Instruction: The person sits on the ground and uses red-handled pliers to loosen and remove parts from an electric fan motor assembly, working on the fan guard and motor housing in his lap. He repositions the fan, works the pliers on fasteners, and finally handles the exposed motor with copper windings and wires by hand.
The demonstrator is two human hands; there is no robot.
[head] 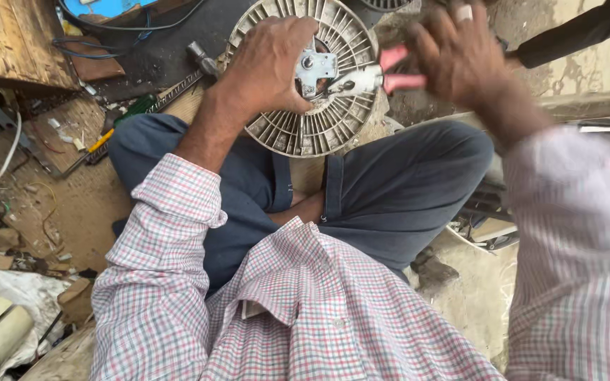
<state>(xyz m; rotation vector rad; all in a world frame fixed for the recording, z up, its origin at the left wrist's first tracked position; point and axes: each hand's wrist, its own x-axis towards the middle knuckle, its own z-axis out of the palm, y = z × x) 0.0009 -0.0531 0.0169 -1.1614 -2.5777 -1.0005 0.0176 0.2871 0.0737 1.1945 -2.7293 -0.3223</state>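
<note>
A round grey finned metal disc [333, 120], like a motor rotor, rests against my knees on the ground. My left hand [266, 67] lies over its left half, fingers gripping it near the metal hub bracket [314, 69]. My right hand [453, 53] is blurred and closed around the pink handles of a pair of pliers [365, 77]. The pliers' jaws touch the hub bracket at the disc's centre.
A hammer [202, 60] and a yellow-handled screwdriver [97, 144] lie on the cardboard at left. A wooden board [8, 42], blue wires and scrap fill the upper left. White plastic scrap [1, 324] sits lower left. A dark-sleeved arm [580, 32] reaches in at upper right.
</note>
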